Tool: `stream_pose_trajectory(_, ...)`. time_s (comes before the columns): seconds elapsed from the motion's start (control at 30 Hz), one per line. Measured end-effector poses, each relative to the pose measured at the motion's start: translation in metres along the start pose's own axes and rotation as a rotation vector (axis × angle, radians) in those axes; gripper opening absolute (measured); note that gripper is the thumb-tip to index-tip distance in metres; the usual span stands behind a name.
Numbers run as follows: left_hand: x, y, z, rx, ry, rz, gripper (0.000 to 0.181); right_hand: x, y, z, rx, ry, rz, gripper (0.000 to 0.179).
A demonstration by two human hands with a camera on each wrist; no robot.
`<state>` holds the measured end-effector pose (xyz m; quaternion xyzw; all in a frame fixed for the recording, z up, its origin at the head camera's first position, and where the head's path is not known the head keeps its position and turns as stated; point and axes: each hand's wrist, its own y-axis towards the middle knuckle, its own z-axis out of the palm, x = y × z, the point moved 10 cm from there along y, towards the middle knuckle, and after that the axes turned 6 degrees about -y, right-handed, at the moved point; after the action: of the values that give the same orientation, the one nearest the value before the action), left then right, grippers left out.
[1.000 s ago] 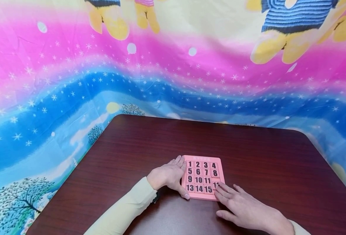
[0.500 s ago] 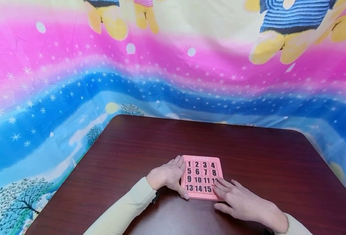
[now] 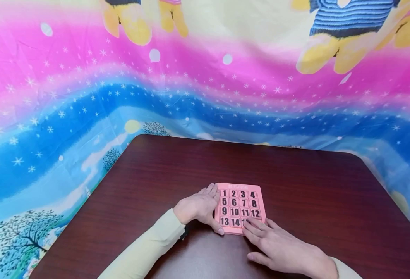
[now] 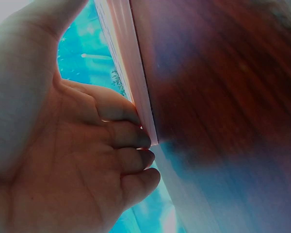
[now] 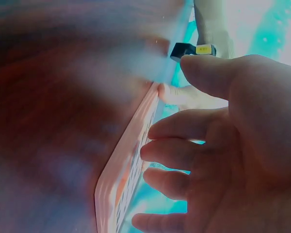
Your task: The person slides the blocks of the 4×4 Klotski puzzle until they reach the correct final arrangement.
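Note:
A pink number slide puzzle (image 3: 222, 186) lies flat on the table, its tiles printed in black. Rows 1 to 12 run in order, with the 12 tile (image 3: 255, 213) at the right end of the third row. Along the puzzle's left edge rests my left hand (image 3: 199, 207), fingers stretched up the side and thumb at the lower left corner. My right hand (image 3: 279, 246) touches the bottom row with straight fingertips, partly covering the 15 tile (image 3: 245, 221). What lies right of that tile is hidden. In the right wrist view, the fingers (image 5: 169, 148) reach over the puzzle's edge.
The dark brown wooden table (image 3: 177, 166) has rounded far corners. Behind it hangs a pink and blue patterned cloth (image 3: 191, 77). A black device with a yellow label (image 5: 203, 49) sits at the left wrist in the right wrist view.
The 12 tile has slid up into line with the third row. My right hand then shifted left, from the 12 tile to the 15 tile. My left hand stays in place.

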<state>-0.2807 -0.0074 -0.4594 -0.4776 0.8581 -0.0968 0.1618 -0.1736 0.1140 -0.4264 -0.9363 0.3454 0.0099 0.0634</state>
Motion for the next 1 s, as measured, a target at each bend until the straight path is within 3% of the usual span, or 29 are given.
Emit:
stream_pose_trajectory(0.27, -0.001, -0.001, -0.001, -0.003, -0.003, 0.009, 0.129, 0.000, -0.002, 0.002, -0.007, 0.009, 0.012, 0.063)
stream_pose_trajectory(0.47, 0.000, -0.001, -0.001, -0.003, -0.010, 0.005, 0.130, -0.011, -0.010, 0.004, 0.018, 0.073, 0.057, 0.065)
stream_pose_trajectory(0.7, 0.000, 0.000, -0.001, -0.003, 0.000, 0.012, 0.130, -0.016, -0.023, -0.005, -0.102, -0.022, 0.037, 0.059)
stream_pose_trajectory(0.87, 0.000, 0.000, -0.001, -0.006, -0.002, 0.016, 0.130, -0.019, -0.018, -0.004, -0.033, 0.045, 0.072, 0.062)
stream_pose_trajectory(1.0, -0.001, -0.001, -0.002, -0.009, -0.001, 0.011, 0.131, -0.011, -0.010, -0.010, -0.049, 0.014, 0.042, 0.062)
